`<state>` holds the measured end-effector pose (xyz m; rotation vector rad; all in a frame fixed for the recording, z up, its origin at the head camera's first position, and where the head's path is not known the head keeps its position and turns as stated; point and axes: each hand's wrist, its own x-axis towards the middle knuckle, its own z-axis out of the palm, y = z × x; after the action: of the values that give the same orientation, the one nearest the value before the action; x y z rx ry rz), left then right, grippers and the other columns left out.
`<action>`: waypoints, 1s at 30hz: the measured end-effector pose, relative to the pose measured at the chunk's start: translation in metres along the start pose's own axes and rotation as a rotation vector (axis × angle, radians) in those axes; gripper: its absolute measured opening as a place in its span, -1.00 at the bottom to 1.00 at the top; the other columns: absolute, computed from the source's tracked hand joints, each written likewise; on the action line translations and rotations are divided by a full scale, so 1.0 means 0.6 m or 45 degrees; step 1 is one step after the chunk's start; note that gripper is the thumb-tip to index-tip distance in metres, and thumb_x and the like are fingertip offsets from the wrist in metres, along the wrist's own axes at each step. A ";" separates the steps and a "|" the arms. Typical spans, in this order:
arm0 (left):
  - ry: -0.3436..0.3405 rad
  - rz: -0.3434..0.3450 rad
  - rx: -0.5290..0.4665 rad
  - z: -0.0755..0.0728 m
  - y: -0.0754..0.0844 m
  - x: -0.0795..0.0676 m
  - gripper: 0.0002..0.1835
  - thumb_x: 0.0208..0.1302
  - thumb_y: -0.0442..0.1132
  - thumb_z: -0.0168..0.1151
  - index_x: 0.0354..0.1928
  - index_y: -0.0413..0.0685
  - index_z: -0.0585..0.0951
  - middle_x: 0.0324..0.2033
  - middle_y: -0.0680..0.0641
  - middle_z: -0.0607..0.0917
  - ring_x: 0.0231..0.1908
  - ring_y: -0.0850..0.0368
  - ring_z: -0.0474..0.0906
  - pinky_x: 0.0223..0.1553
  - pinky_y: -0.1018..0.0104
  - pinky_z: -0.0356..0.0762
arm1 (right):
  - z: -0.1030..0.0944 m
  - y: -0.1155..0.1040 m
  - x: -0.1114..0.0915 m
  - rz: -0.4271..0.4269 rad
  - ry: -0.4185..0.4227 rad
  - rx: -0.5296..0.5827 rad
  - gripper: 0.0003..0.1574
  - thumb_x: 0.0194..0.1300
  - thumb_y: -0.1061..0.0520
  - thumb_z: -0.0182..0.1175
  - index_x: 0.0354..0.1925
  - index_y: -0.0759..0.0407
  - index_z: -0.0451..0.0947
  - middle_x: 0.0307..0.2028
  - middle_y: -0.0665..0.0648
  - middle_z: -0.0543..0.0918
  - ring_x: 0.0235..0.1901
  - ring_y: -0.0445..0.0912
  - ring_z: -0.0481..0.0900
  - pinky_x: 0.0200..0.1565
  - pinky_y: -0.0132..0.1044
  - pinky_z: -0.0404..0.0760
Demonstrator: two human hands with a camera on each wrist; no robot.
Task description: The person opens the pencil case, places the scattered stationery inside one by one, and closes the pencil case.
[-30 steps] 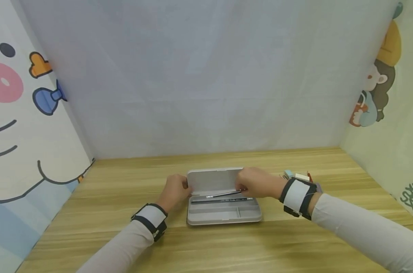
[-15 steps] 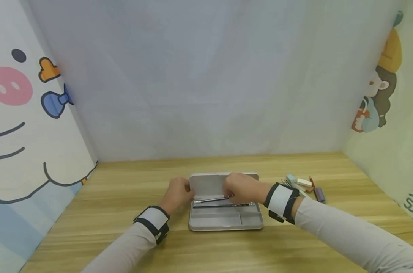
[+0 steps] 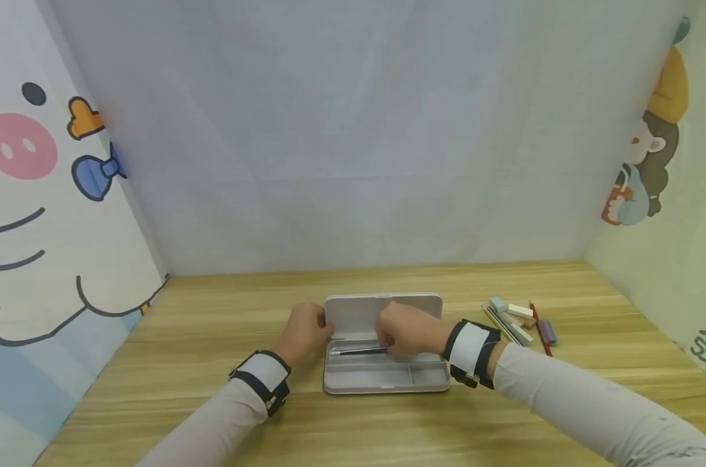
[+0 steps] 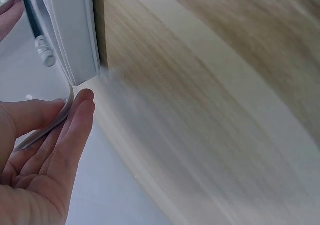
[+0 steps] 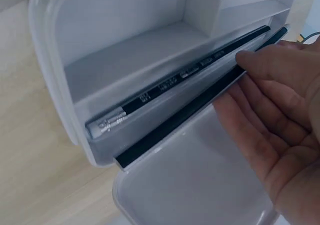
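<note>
A grey pencil case (image 3: 367, 381) lies unfolded on the table, its lid (image 3: 353, 314) raised at the back. My left hand (image 3: 302, 334) pinches the lid's left edge between thumb and fingers, as the left wrist view shows. Over the long back compartment, my right hand (image 3: 408, 329) pinches a dark pencil (image 5: 165, 130) between thumb and fingers. Beside it in that compartment lies a second dark pencil (image 5: 165, 87), with a silver ferrule and white eraser at its left end. In the head view my right hand hides much of both pencils.
Right of the case lies a loose group: pencils (image 3: 499, 324), a light blue eraser (image 3: 497, 303), a white block (image 3: 520, 311), a red pencil (image 3: 544, 340) and a purple piece (image 3: 546, 331). A pale cloth backdrop (image 3: 353, 162) stands behind the wooden table (image 3: 242, 292).
My right hand has moved left and down into the case. The slanted pencil beneath it now lies lower, along the back compartment. My left hand stays at the lid's edge.
</note>
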<state>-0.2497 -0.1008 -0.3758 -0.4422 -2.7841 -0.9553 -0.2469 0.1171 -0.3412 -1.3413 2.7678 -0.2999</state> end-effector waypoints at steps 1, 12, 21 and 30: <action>-0.002 -0.001 0.001 0.000 0.000 0.000 -0.90 -0.04 -0.44 0.19 -0.64 -0.22 0.55 -0.72 -0.02 0.56 -0.70 0.23 0.38 -0.69 0.40 0.33 | 0.001 0.000 0.000 0.008 -0.009 0.005 -0.81 -0.23 0.40 0.16 -0.64 0.11 0.52 -0.67 -0.07 0.48 -0.65 -0.28 0.32 -0.58 -0.42 0.40; -0.008 -0.016 0.030 0.003 0.001 0.002 -0.88 -0.01 -0.44 0.18 -0.64 -0.20 0.54 -0.73 0.00 0.50 -0.69 0.22 0.32 -0.68 0.40 0.27 | 0.007 -0.001 0.001 0.013 -0.052 0.056 -0.86 -0.19 0.34 0.27 -0.60 0.12 0.58 -0.62 -0.05 0.58 -0.60 -0.31 0.41 -0.51 -0.43 0.49; 0.001 -0.026 0.019 0.005 0.003 0.000 -0.88 0.01 -0.42 0.19 -0.62 -0.21 0.56 -0.73 0.00 0.51 -0.70 0.22 0.32 -0.70 0.41 0.26 | 0.003 0.005 -0.006 0.031 -0.068 0.076 -0.86 -0.20 0.31 0.31 -0.53 0.15 0.60 -0.56 -0.01 0.62 -0.55 -0.29 0.47 -0.45 -0.40 0.53; -0.003 -0.039 0.019 0.003 0.005 -0.005 -0.85 0.01 -0.43 0.19 -0.66 -0.19 0.53 -0.75 0.01 0.48 -0.71 0.21 0.30 -0.69 0.41 0.24 | -0.003 0.032 -0.030 0.033 -0.036 0.064 -0.85 -0.21 0.30 0.33 -0.52 0.16 0.61 -0.56 0.00 0.62 -0.55 -0.29 0.47 -0.46 -0.40 0.53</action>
<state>-0.2462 -0.0980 -0.3758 -0.4003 -2.8057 -0.9406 -0.2506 0.1431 -0.3442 -1.2867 2.7328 -0.3443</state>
